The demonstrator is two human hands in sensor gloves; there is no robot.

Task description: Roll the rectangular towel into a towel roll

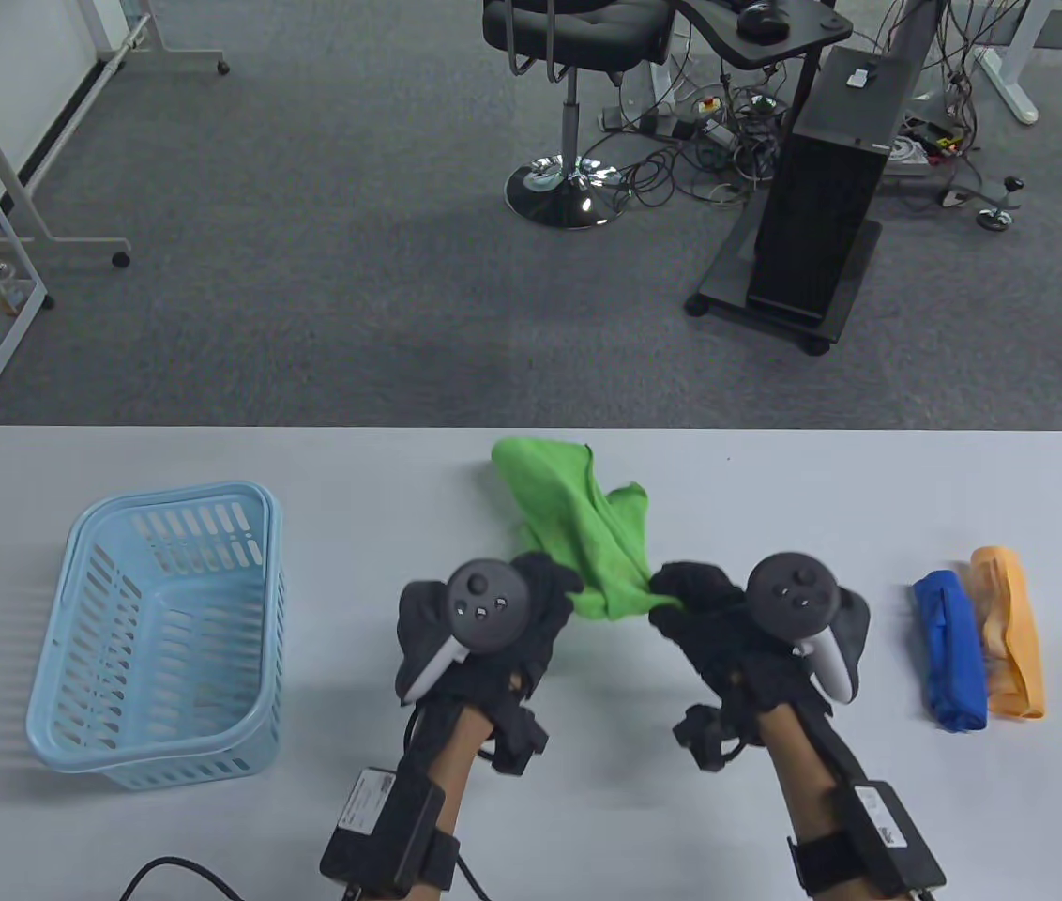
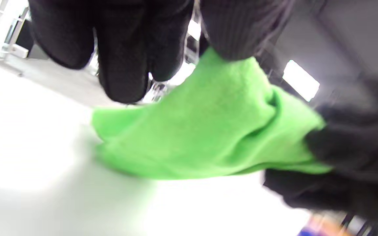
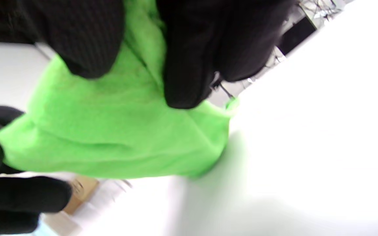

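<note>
- Pale desk carries all items; office floor with a chair lies beyond.
- Left hand and right hand each pinch a near corner of the green towel.
- Towel is bunched, not flat; its long axis runs away from both grips toward the far desk edge, equally near each hand.
- Blue basket sits left; blue roll and orange roll lie right.

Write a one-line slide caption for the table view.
Both gloved hands, left hand and right hand, pinch a crumpled green towel above the table.
</note>
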